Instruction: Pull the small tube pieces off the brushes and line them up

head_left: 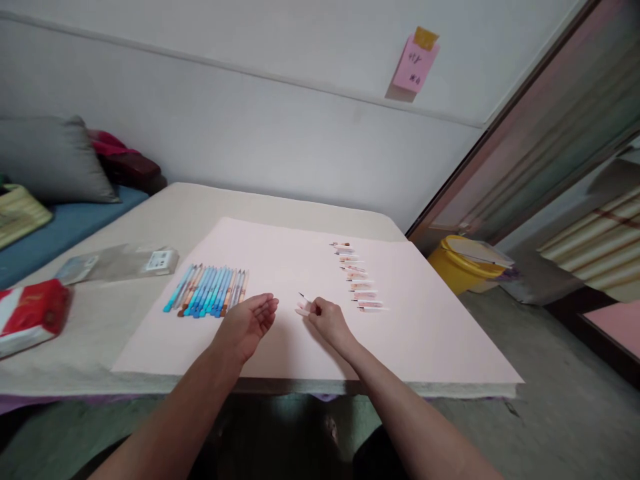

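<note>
My right hand [329,321] is closed on a slim white pen-like piece with a dark pointed tip [303,296], just above the pink sheet [280,253]. A second pale piece [302,312] shows beside its fingertips; whether it is gripped too I cannot tell. My left hand [253,323] is open, palm turned inward, fingers loosely bent and nothing visible in it. Left of it lies a row of several blue, tan and grey pens [207,291], side by side. Over on the right, several slim pale pieces with dark tips [357,285] form a column.
The sheet covers part of a cloth-topped table [130,313]. A clear plastic wrapper [120,262] and a red-and-white packet [33,317] lie at the left. Behind stands a white wall [240,120]. A yellow bin [463,263] is on the floor at the right.
</note>
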Action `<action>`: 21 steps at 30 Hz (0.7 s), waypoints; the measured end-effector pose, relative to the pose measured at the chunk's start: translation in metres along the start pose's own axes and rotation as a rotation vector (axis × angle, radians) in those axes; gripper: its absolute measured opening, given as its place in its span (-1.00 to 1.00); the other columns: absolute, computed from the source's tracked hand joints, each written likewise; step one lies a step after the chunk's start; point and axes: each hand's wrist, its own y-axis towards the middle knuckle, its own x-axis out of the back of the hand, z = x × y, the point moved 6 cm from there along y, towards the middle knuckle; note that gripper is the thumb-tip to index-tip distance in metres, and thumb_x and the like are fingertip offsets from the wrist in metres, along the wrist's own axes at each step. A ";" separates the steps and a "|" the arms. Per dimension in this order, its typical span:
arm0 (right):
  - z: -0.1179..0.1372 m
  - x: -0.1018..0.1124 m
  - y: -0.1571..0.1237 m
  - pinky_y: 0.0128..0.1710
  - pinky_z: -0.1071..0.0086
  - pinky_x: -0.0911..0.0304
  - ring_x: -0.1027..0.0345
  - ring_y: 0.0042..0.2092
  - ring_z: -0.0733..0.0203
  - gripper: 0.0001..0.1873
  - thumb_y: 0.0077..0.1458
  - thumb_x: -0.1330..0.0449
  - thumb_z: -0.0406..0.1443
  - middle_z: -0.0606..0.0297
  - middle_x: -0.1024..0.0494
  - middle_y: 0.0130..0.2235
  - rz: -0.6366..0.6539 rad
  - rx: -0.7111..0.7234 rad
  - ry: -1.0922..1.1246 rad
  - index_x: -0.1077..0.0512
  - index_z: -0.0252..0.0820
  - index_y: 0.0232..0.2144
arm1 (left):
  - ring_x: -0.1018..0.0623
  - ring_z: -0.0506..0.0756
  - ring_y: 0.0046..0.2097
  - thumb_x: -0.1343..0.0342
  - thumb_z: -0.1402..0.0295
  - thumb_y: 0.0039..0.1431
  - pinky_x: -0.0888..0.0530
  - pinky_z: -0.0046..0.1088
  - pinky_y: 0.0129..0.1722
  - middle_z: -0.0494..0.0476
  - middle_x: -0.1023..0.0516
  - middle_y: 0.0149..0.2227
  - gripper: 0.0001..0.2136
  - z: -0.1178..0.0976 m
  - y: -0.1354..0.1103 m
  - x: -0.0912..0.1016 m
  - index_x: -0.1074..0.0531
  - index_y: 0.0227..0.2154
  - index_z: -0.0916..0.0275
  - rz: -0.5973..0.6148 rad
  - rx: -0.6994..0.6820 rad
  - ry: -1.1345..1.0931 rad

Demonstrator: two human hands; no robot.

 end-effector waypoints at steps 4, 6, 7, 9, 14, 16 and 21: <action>-0.009 -0.008 0.000 -0.46 0.50 -0.03 -0.27 -0.46 0.29 -0.92 -0.13 -0.11 -0.43 0.33 -0.46 -0.51 0.075 -0.054 -0.102 -0.32 -0.18 -0.57 | -0.56 0.04 -0.36 -0.16 0.56 0.01 -0.52 -0.52 -0.42 0.28 -0.55 -0.35 -0.91 -0.001 -0.002 0.000 -0.46 -0.37 0.42 -0.001 0.001 0.007; -0.012 -0.011 0.000 -0.44 0.49 -0.04 -0.29 -0.44 0.28 -0.92 -0.13 -0.10 -0.44 0.30 -0.49 -0.49 0.116 -0.084 -0.140 -0.34 -0.18 -0.56 | -0.56 0.03 -0.36 -0.17 0.56 0.00 -0.51 -0.53 -0.43 0.27 -0.55 -0.36 -0.91 -0.001 -0.003 0.000 -0.46 -0.37 0.42 -0.006 0.005 0.010; -0.013 -0.011 0.001 -0.44 0.49 -0.04 -0.30 -0.43 0.28 -0.92 -0.13 -0.10 -0.44 0.29 -0.50 -0.48 0.131 -0.093 -0.151 -0.34 -0.19 -0.56 | -0.56 0.03 -0.36 -0.17 0.56 -0.01 -0.51 -0.54 -0.43 0.27 -0.55 -0.36 -0.90 -0.001 -0.003 0.000 -0.46 -0.37 0.42 -0.009 0.007 0.010; -0.012 -0.012 0.001 -0.44 0.49 -0.04 -0.30 -0.42 0.28 -0.92 -0.15 -0.10 -0.44 0.29 -0.51 -0.47 0.151 -0.096 -0.157 -0.35 -0.19 -0.56 | -0.56 0.03 -0.37 -0.17 0.57 0.00 -0.51 -0.54 -0.43 0.26 -0.55 -0.37 -0.91 -0.002 -0.004 0.000 -0.45 -0.37 0.42 -0.008 0.008 0.005; -0.009 -0.014 -0.001 -0.46 0.50 -0.03 -0.30 -0.44 0.29 -0.92 -0.19 -0.13 -0.45 0.30 -0.51 -0.48 0.188 -0.097 -0.166 -0.37 -0.19 -0.57 | -0.56 0.02 -0.38 -0.16 0.57 0.01 -0.51 -0.54 -0.44 0.26 -0.55 -0.38 -0.92 -0.004 -0.003 0.000 -0.45 -0.38 0.42 -0.014 0.008 0.004; -0.008 -0.012 -0.001 -0.48 0.50 -0.02 -0.29 -0.46 0.30 -0.93 -0.18 -0.14 -0.44 0.31 -0.50 -0.50 0.194 -0.097 -0.174 -0.37 -0.20 -0.58 | -0.56 0.02 -0.39 -0.16 0.58 0.01 -0.51 -0.54 -0.44 0.26 -0.55 -0.39 -0.92 -0.005 -0.003 0.000 -0.45 -0.38 0.42 -0.004 0.005 -0.004; -0.009 0.010 0.008 -0.49 0.51 -0.02 -0.30 -0.47 0.32 -0.91 -0.08 -0.10 -0.39 0.32 -0.50 -0.50 0.176 -0.073 -0.194 -0.41 -0.20 -0.54 | -0.56 0.02 -0.40 -0.14 0.58 0.03 -0.52 -0.53 -0.46 0.26 -0.55 -0.38 -0.92 -0.009 -0.001 0.003 -0.45 -0.37 0.41 -0.003 -0.006 -0.006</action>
